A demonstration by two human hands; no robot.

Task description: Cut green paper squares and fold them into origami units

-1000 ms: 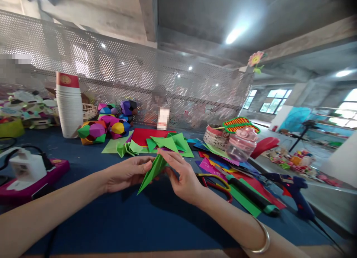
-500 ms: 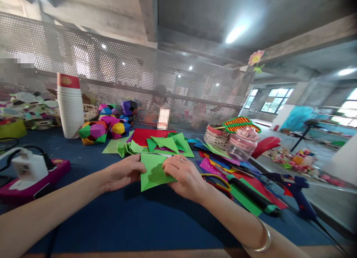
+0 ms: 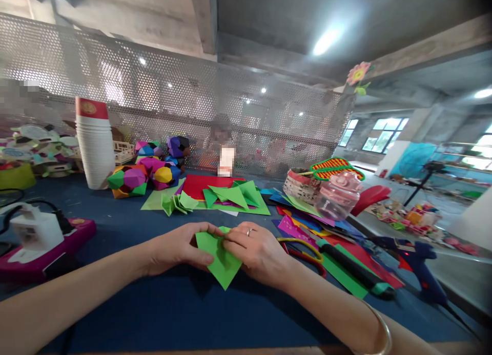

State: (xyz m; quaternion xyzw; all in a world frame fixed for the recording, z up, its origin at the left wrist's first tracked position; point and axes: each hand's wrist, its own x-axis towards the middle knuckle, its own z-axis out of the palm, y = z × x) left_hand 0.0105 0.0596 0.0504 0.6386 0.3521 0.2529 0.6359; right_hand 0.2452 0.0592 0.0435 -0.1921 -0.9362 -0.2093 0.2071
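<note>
A piece of green paper [image 3: 222, 263] is held between both hands above the blue tabletop, one corner pointing down toward me. My left hand [image 3: 184, 247] pinches its left edge, thumb on the face nearest me. My right hand [image 3: 255, 247], with a ring on one finger, grips the upper right edge; its fingertips press on the paper. Just beyond the hands lie folded green paper pieces [image 3: 234, 196] and a smaller folded cluster [image 3: 177, 204], near a red sheet [image 3: 196, 186].
Right of my right hand are scissors [image 3: 303, 247], a black-handled tool [image 3: 353, 268], coloured sheets [image 3: 295, 229] and a blue glue gun [image 3: 417, 257]. A clear bottle [image 3: 338, 199] stands behind them. Left are a purple power strip [image 3: 80, 237], stacked paper cups [image 3: 94, 150] and colourful paper balls [image 3: 130, 181].
The green paper has turned from a flat square stance to corner-down and moved slightly toward me. Both hands have shifted their grip along with it.
</note>
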